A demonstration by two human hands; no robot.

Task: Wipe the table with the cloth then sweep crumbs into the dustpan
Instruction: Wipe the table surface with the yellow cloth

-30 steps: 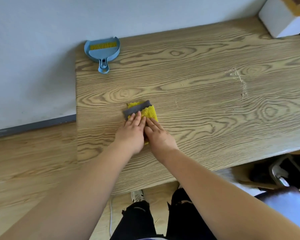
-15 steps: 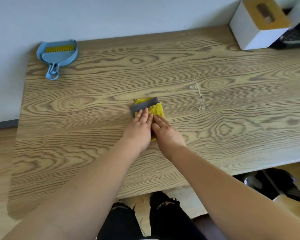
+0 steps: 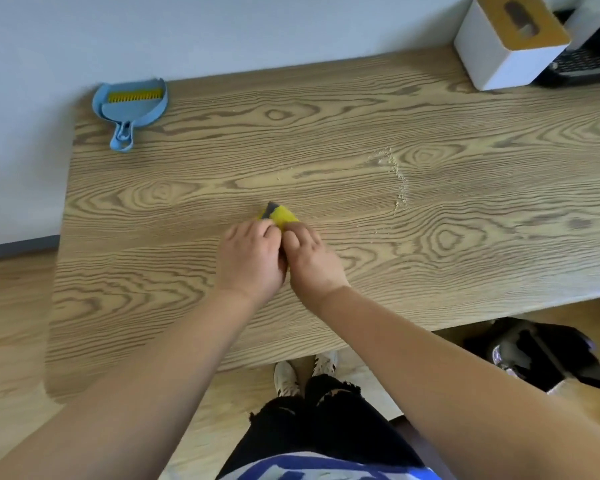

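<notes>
Yellow cloth (image 3: 282, 215) bunched, gripped by left hand (image 3: 249, 259) and right hand (image 3: 311, 261) on table (image 3: 465, 271); no legible writing.

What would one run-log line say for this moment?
left hand + right hand: gripping yellow-and-grey cloth | crumbs: unswept | blue plastic dustpan: untouched

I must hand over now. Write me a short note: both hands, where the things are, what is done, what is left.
Left hand and right hand: both gripping the bunched yellow-and-grey cloth at the middle of the wooden table.
Line of pale crumbs: on the table, right of the cloth.
Blue dustpan with its yellow-bristled brush: far left corner, untouched.
Left: finish wiping, then sweep the crumbs into the dustpan.
</notes>
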